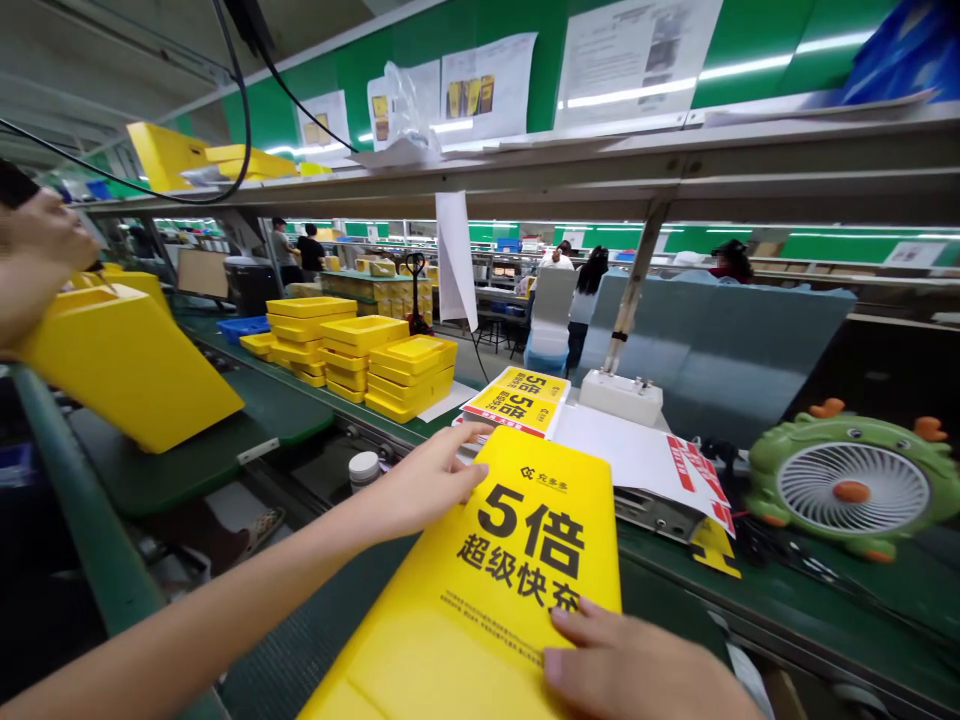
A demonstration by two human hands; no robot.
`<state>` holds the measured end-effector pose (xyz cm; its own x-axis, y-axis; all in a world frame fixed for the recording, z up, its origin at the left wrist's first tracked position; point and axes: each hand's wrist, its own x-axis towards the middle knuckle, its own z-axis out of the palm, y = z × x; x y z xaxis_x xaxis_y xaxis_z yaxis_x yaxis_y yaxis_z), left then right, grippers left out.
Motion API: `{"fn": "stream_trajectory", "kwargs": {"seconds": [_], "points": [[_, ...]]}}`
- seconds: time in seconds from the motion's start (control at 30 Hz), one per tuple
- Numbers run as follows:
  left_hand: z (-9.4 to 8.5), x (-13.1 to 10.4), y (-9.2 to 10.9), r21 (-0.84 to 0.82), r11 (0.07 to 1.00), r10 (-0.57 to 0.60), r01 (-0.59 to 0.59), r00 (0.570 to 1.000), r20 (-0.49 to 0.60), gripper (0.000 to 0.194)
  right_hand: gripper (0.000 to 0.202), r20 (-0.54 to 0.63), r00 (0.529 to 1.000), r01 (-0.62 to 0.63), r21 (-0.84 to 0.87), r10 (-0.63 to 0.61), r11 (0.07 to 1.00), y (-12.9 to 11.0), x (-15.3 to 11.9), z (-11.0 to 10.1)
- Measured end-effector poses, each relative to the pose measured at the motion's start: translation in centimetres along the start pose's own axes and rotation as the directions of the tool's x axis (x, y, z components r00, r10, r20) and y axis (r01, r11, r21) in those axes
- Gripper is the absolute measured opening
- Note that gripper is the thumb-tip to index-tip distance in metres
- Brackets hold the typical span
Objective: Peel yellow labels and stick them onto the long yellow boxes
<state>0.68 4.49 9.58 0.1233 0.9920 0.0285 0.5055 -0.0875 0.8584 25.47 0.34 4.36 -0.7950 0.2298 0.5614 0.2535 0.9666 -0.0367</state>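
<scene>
Head | my left hand (429, 478), right hand (634, 655) on yellow box (544, 520) | can't tell if clamped | uneven pressing could skew it

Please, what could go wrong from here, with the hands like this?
The left forearm seems to pass close to the white-capped bottle and might knock it. The right hand touches the printed yellow panel and could smudge it. Printed cards lie close beyond the panel's top edge; a forward push might shift them.
</scene>
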Motion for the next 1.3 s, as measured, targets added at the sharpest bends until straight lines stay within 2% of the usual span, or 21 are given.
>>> {"fn": "stream_trajectory", "kwargs": {"seconds": [0.07,0.1,0.17,0.3,0.4,0.53,0.63,0.73,0.83,0.93,1.03,1.13,1.3], "points": [[-0.1,0.3,-0.4,-0.089,0.996,-0.029,0.031,0.999,0.019,0.044,0.025,-0.021,0.981,-0.194,0.049,0.195,0.980,0.0,1.5,-0.9],[-0.1,0.4,-0.6,-0.131,0.991,-0.038,0.041,0.999,0.021,0.043,0.027,0.007,0.961,-0.274,0.079,0.275,0.958,0.3,2.5,-1.1],[0.0,0.4,-0.6,-0.197,0.979,-0.044,0.046,0.999,0.014,0.039,0.032,0.086,0.935,-0.353,0.136,0.344,0.925,1.7,5.0,-0.6],[0.1,-0.3,0.0,-0.289,0.956,-0.054,0.049,0.998,-0.009,0.031,0.034,0.182,0.941,-0.321,0.202,0.287,0.925,5.1,9.6,1.9],[0.0,-0.9,0.2,-0.338,0.940,-0.049,0.043,0.999,-0.012,0.026,0.031,0.219,0.942,-0.307,0.254,0.254,0.917,6.6,11.3,3.1],[0.0,-1.1,-0.3,-0.395,0.918,-0.042,0.028,0.999,-0.025,0.024,0.017,0.273,0.931,-0.304,0.217,0.241,0.928,7.1,11.7,2.8],[0.0,-0.9,-0.9,-0.416,0.909,-0.007,-0.004,1.000,-0.025,0.027,0.007,0.342,0.921,-0.253,0.154,0.189,0.955,7.2,11.9,2.1],[-0.1,-0.8,-1.8,-0.312,0.950,0.005,-0.008,1.000,-0.011,0.029,0.006,0.375,0.918,-0.189,0.135,0.126,0.973,7.4,12.1,1.9],[-0.3,-1.1,-2.6,0.018,0.998,0.056,-0.055,0.998,-0.040,0.017,0.007,0.332,0.936,-0.168,0.123,0.119,0.978,7.6,11.7,2.3],[-0.5,-1.7,-2.9,0.268,0.955,0.135,-0.127,0.991,-0.012,0.013,0.008,0.251,0.959,-0.166,0.123,0.131,0.978,7.5,10.5,3.0],[-0.6,-2.1,-2.9,0.288,0.949,0.121,-0.128,0.992,0.040,0.015,0.010,0.179,0.972,-0.176,0.118,0.153,0.977,7.2,9.3,3.6],[-0.6,-2.3,-2.6,0.304,0.949,0.068,-0.079,0.996,0.049,0.014,0.013,0.124,0.981,-0.160,0.107,0.146,0.981,7.0,8.6,3.7],[-0.6,-3.2,-1.3,0.413,0.911,-0.011,-0.002,0.999,0.030,0.016,0.012,0.113,0.982,-0.168,0.136,0.153,0.976,7.0,8.3,3.5]]}}
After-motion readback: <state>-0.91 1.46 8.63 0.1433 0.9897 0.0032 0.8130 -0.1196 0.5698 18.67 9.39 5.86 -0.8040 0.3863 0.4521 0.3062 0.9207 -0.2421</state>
